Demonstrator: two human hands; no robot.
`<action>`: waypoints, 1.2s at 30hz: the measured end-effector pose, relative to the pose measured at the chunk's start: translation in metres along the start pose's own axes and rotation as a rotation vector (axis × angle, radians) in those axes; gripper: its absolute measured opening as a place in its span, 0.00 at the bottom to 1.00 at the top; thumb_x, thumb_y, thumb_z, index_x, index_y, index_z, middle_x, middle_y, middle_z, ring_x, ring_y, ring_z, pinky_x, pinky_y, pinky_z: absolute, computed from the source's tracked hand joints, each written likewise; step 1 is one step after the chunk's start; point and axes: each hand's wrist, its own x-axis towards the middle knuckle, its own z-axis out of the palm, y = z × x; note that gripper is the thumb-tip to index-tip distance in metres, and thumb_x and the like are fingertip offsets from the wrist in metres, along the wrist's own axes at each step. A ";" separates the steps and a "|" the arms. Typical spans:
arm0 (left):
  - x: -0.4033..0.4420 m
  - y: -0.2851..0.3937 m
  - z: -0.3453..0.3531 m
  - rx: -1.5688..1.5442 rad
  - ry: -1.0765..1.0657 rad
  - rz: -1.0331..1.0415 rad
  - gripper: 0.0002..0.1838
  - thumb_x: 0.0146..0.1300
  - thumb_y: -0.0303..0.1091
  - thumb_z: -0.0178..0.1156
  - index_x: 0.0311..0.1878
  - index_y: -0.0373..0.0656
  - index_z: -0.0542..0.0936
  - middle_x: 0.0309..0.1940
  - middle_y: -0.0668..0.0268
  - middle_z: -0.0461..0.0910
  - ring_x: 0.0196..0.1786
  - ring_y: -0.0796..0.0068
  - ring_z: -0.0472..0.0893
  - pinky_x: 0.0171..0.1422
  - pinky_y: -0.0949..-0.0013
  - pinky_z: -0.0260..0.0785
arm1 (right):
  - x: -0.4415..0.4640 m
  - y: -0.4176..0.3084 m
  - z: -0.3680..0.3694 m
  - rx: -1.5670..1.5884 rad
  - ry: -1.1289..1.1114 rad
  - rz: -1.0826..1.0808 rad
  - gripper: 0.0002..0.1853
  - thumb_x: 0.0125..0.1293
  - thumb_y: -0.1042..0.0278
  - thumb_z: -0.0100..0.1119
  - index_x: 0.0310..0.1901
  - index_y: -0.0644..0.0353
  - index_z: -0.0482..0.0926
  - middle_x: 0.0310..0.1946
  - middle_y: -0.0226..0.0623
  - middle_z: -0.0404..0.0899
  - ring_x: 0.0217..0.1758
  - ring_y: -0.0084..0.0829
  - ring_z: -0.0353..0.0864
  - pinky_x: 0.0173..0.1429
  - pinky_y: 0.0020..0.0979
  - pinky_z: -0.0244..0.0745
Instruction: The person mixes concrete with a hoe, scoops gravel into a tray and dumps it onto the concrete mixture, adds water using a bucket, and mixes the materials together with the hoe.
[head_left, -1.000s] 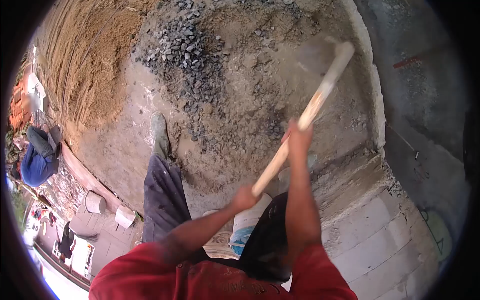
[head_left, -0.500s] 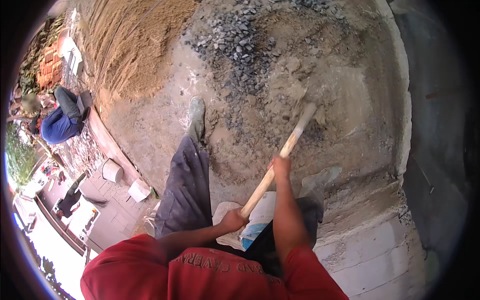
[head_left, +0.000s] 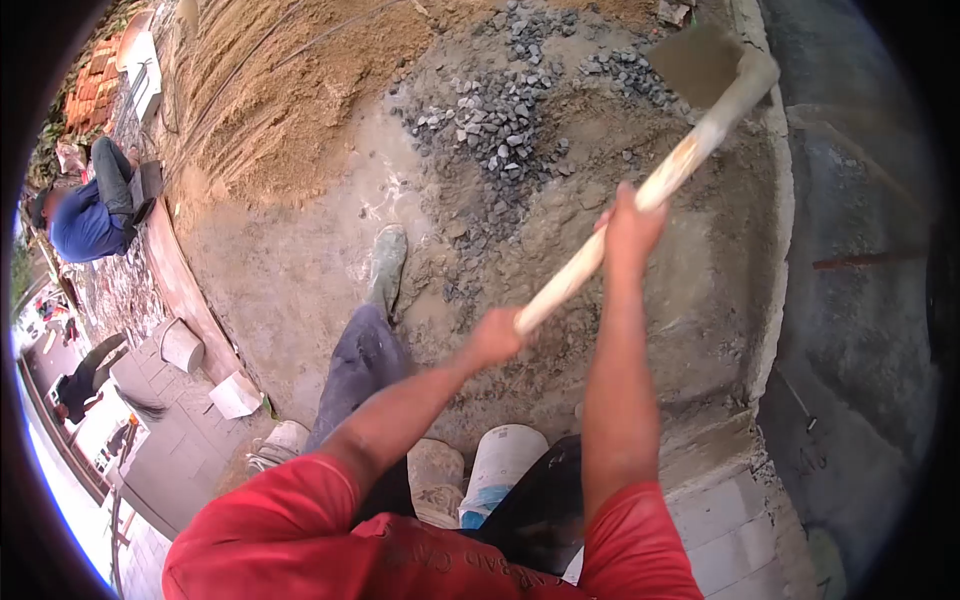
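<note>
Left hand (head_left: pixel 495 336): wrapped round the lower end of the wooden handle (head_left: pixel 562 286), on which the fingers are clenched.
Right hand (head_left: pixel 634 235): placed farther up the same handle, which is grasped firmly by its fingers.
Hoe (head_left: pixel 682 162): held slantwise in both hands, pointed toward the upper right; whether the ground is touched by its blade (head_left: pixel 698 66) cannot be told.
Wet mix (head_left: pixel 600 190): spread beneath the handle, bordered on the right by a pale concrete edge (head_left: pixel 783 230).
Gravel (head_left: pixel 500 122): heaped to the left of the blade, partly scattered over the mix.
Sand (head_left: pixel 270 120): banked at the upper left, beside the gravel.
Boot (head_left: pixel 388 260): planted at the mix's left edge, coated with mud.
White bucket (head_left: pixel 505 455): seen between the legs, marked with blue lower down.
Far left: a person in blue (head_left: pixel 88 225), seen hunched near a board (head_left: pixel 185 285).
</note>
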 end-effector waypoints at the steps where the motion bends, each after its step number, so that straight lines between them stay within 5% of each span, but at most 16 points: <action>1: 0.029 0.010 -0.021 -0.007 0.075 0.089 0.24 0.55 0.49 0.71 0.46 0.39 0.83 0.34 0.48 0.84 0.38 0.53 0.85 0.46 0.56 0.76 | 0.029 -0.006 0.026 -0.026 -0.009 -0.011 0.30 0.68 0.70 0.58 0.66 0.77 0.58 0.33 0.45 0.77 0.21 0.29 0.78 0.25 0.31 0.77; 4: 0.017 -0.041 -0.033 0.136 0.139 -0.044 0.21 0.55 0.46 0.72 0.42 0.38 0.82 0.32 0.51 0.84 0.34 0.58 0.84 0.44 0.56 0.75 | 0.034 0.046 0.095 -0.090 -0.093 0.121 0.25 0.62 0.77 0.56 0.58 0.80 0.62 0.28 0.48 0.79 0.21 0.33 0.81 0.23 0.32 0.78; 6: -0.061 -0.077 -0.008 0.014 0.185 -0.306 0.21 0.55 0.45 0.70 0.44 0.37 0.81 0.30 0.51 0.84 0.37 0.53 0.85 0.46 0.56 0.76 | -0.007 0.133 0.116 -0.148 -0.257 0.328 0.20 0.60 0.75 0.56 0.50 0.78 0.65 0.21 0.49 0.78 0.14 0.38 0.78 0.19 0.38 0.75; 8: -0.119 -0.095 0.016 -0.281 0.105 -0.571 0.19 0.55 0.40 0.71 0.42 0.36 0.80 0.23 0.59 0.81 0.28 0.63 0.83 0.36 0.59 0.75 | -0.062 0.171 0.123 -0.284 -0.298 0.435 0.19 0.60 0.75 0.56 0.51 0.77 0.67 0.23 0.50 0.79 0.15 0.39 0.80 0.19 0.38 0.76; 10: -0.150 -0.082 0.028 -0.380 0.102 -0.651 0.16 0.55 0.36 0.70 0.41 0.37 0.79 0.19 0.64 0.76 0.21 0.72 0.78 0.27 0.64 0.71 | -0.095 0.187 0.113 -0.354 -0.329 0.416 0.18 0.60 0.75 0.56 0.50 0.77 0.68 0.24 0.50 0.79 0.16 0.39 0.81 0.20 0.38 0.77; 13: -0.178 -0.088 0.066 -0.516 0.063 -0.657 0.15 0.55 0.35 0.70 0.39 0.37 0.78 0.18 0.64 0.76 0.16 0.73 0.76 0.21 0.65 0.67 | -0.118 0.196 0.074 -0.375 -0.346 0.502 0.14 0.60 0.74 0.57 0.44 0.76 0.72 0.23 0.48 0.79 0.16 0.37 0.81 0.20 0.37 0.77; 20: -0.324 -0.011 0.096 -0.099 -0.228 -0.579 0.23 0.57 0.43 0.71 0.48 0.33 0.80 0.26 0.53 0.83 0.29 0.62 0.85 0.36 0.57 0.75 | -0.233 0.190 -0.083 -0.161 -0.212 0.742 0.06 0.60 0.75 0.57 0.36 0.66 0.71 0.19 0.35 0.72 0.13 0.29 0.73 0.17 0.33 0.73; 23: -0.351 -0.022 0.094 -0.324 -0.349 -0.736 0.25 0.57 0.45 0.71 0.49 0.34 0.80 0.31 0.48 0.84 0.37 0.53 0.87 0.42 0.54 0.76 | -0.259 0.138 -0.079 -0.294 -0.139 0.613 0.20 0.62 0.73 0.58 0.53 0.70 0.66 0.19 0.38 0.72 0.13 0.32 0.74 0.16 0.34 0.72; 26: -0.270 -0.046 0.077 -0.072 -0.106 -0.300 0.25 0.58 0.50 0.70 0.48 0.37 0.82 0.32 0.47 0.85 0.38 0.52 0.87 0.44 0.53 0.76 | -0.199 0.091 -0.044 -0.125 -0.151 0.421 0.30 0.64 0.71 0.59 0.64 0.68 0.59 0.24 0.41 0.74 0.13 0.32 0.74 0.17 0.34 0.71; 27: -0.221 -0.071 0.079 0.060 -0.066 -0.353 0.22 0.57 0.49 0.70 0.46 0.40 0.84 0.35 0.48 0.85 0.43 0.51 0.87 0.46 0.53 0.76 | -0.169 0.056 -0.019 -0.104 -0.162 0.343 0.28 0.66 0.71 0.58 0.64 0.69 0.60 0.29 0.44 0.76 0.14 0.31 0.75 0.19 0.33 0.72; 29: -0.114 -0.052 0.013 -0.036 0.138 -0.074 0.21 0.57 0.49 0.70 0.43 0.40 0.83 0.32 0.50 0.85 0.37 0.55 0.86 0.44 0.55 0.76 | -0.098 0.023 0.041 -0.077 -0.164 0.137 0.28 0.68 0.69 0.58 0.64 0.73 0.60 0.31 0.44 0.76 0.18 0.28 0.76 0.21 0.31 0.73; 32: -0.012 -0.028 -0.085 -0.083 0.170 -0.054 0.22 0.57 0.47 0.71 0.45 0.38 0.82 0.30 0.52 0.84 0.34 0.60 0.84 0.43 0.57 0.76 | -0.015 -0.006 0.136 -0.091 -0.182 -0.062 0.24 0.65 0.72 0.56 0.58 0.78 0.63 0.28 0.44 0.77 0.21 0.30 0.78 0.25 0.31 0.78; 34: -0.027 -0.054 -0.083 -0.022 0.209 -0.175 0.21 0.57 0.43 0.71 0.45 0.36 0.80 0.27 0.53 0.83 0.29 0.65 0.84 0.37 0.59 0.76 | -0.018 0.036 0.174 -0.154 -0.255 0.054 0.23 0.62 0.75 0.57 0.56 0.77 0.64 0.27 0.48 0.79 0.20 0.32 0.81 0.23 0.32 0.79; 36: -0.083 -0.080 -0.046 -0.317 0.191 -0.464 0.18 0.57 0.37 0.70 0.43 0.35 0.78 0.23 0.60 0.80 0.22 0.71 0.80 0.27 0.64 0.72 | -0.059 0.101 0.184 -0.278 -0.355 0.216 0.21 0.60 0.76 0.57 0.53 0.75 0.66 0.28 0.52 0.80 0.19 0.38 0.82 0.22 0.36 0.78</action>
